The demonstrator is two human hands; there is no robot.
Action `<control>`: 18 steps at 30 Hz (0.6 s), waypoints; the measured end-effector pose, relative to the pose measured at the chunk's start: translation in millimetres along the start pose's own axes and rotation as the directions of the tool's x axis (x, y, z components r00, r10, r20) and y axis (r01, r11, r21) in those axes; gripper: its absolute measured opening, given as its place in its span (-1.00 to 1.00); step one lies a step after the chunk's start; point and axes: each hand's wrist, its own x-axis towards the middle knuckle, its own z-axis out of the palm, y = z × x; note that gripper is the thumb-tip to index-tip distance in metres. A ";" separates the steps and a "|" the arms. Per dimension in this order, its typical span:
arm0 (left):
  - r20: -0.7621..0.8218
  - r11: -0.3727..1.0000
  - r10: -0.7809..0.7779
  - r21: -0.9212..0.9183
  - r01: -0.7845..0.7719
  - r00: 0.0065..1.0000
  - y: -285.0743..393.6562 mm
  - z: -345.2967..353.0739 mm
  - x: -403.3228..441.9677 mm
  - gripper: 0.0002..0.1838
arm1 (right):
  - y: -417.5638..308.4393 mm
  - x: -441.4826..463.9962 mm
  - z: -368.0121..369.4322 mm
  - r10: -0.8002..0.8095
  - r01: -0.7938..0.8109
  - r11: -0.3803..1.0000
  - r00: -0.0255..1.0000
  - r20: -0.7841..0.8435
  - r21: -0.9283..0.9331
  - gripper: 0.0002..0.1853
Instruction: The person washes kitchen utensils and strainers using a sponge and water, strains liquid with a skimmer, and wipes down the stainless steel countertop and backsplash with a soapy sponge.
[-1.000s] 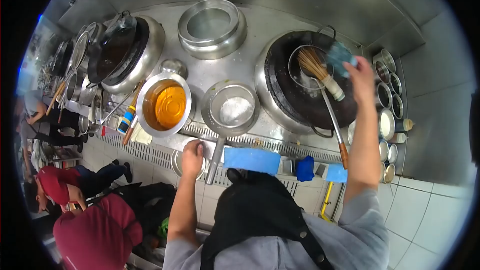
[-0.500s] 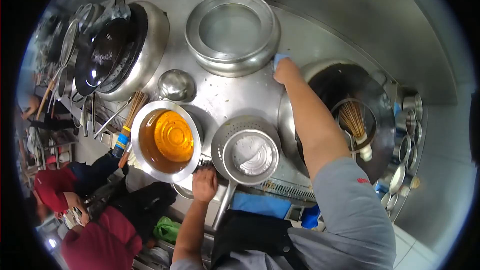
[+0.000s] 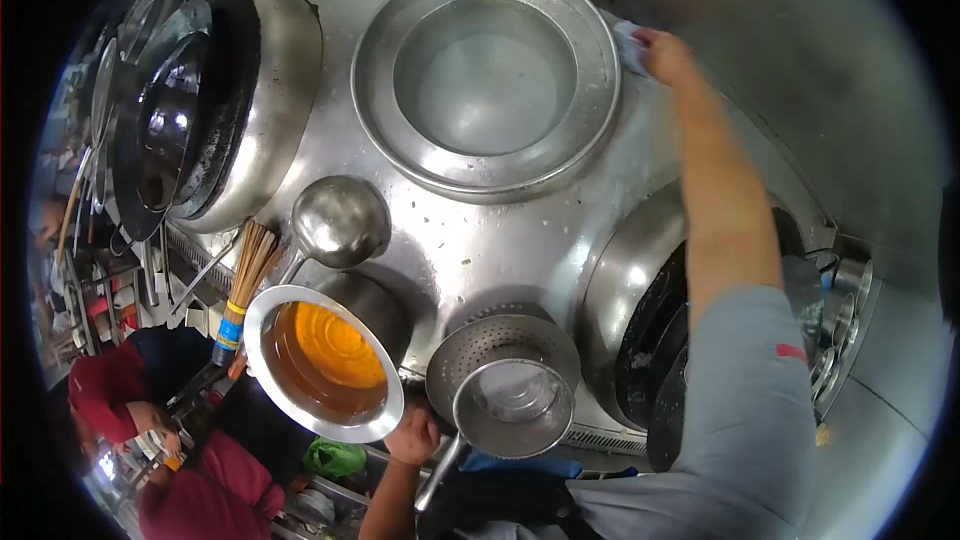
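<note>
My right hand grips the cloth beside the basin; any shift calls for rim clearance; my left hand is near the pot, its grip unclear.

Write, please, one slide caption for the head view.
Right hand holding a bluish cloth beside a large round basin on a metal counter.

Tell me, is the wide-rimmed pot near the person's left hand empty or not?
Not empty: the pot holds amber liquid, its surface below the rim. How deep it is, the picture cannot tell.
</note>
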 end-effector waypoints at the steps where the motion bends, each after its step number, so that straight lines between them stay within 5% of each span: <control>1: 0.009 1.000 -0.012 -0.003 0.012 1.000 0.0 0.4 -2.3 -0.84 | 34.7 -4.2 -5.0 -0.042 0.048 0.990 0.998 0.052 -0.133 -0.48; 4: 0.017 0.999 -0.032 -0.024 0.033 0.999 -1.4 4.7 -4.4 -0.85 | 145.7 -40.9 -12.1 0.071 -0.013 0.922 0.988 0.136 -0.388 -0.61; 6: 0.023 0.997 -0.037 -0.060 0.038 0.999 4.4 2.4 3.3 -0.86 | 127.2 -70.6 -39.7 0.429 -0.241 0.838 0.845 0.319 -0.490 -0.58; 8: 0.029 0.998 -0.030 -0.055 0.031 0.999 0.5 1.5 0.9 -0.86 | 95.9 -81.6 -65.9 0.558 -0.275 0.793 0.685 0.468 -0.543 -0.57; 11: 0.100 0.998 -0.064 -0.004 0.065 0.993 1.8 -4.0 -2.9 -0.84 | 84.5 -77.9 -39.0 0.402 -0.183 0.906 0.653 0.642 -0.381 -0.57; 13: 0.043 0.998 -0.055 -0.031 0.057 0.998 0.9 1.4 0.9 -0.83 | -2.6 -112.4 -59.3 0.240 0.019 0.943 0.656 0.716 -0.333 -0.55; 16: 0.018 0.997 -0.065 -0.040 0.065 0.998 1.6 0.3 -0.8 -0.81 | 11.1 -115.8 -38.6 0.001 0.306 0.926 0.585 0.811 -0.222 -0.52; 18: 0.007 0.997 -0.058 -0.047 0.058 0.998 2.0 0.4 -0.8 -0.80 | 39.4 -103.0 -46.6 0.163 0.163 0.913 0.694 0.701 -0.373 -0.48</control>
